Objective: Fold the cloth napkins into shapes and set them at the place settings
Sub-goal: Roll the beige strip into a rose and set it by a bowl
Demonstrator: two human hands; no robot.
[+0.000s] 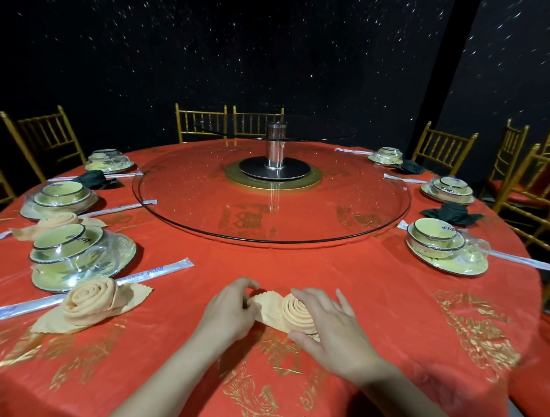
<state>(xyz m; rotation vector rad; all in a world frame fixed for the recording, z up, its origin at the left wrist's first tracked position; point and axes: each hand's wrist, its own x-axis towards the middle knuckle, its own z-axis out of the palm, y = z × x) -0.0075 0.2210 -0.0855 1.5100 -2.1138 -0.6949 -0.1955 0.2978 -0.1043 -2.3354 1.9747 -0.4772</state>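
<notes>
The peach napkin (294,313) lies on the red tablecloth (389,308) at the near edge of the table, rolled into a rose coil with a scalloped leaf drawn out to its left; that leaf is pinched between the thumb and curled fingers of the left hand (231,310); the right hand (331,327) is laid against the coil's right side with fingers spread and nearly straight, the thumb set at the base. The step in hand is judged to be shaping the leaves; the coil should be steadied from the side rather than pressed flat, and the leaf drawn out gently so that the spiral is not unwound; a matching leaf on the right is probably wanted, as on the finished rose (90,304) to the left. A second peach rose (58,222) lies further along, and dark napkins (453,213) are seen at other settings.

Each bowl (67,240) is stacked on a plate (120,258) under clear film; nothing but crockery is seen within; a clear handled cup (476,248) is wrapped in the right-hand set. Sleeved chopsticks (157,272) lie beside the sets; the glass turntable (268,192) stands at the centre.
</notes>
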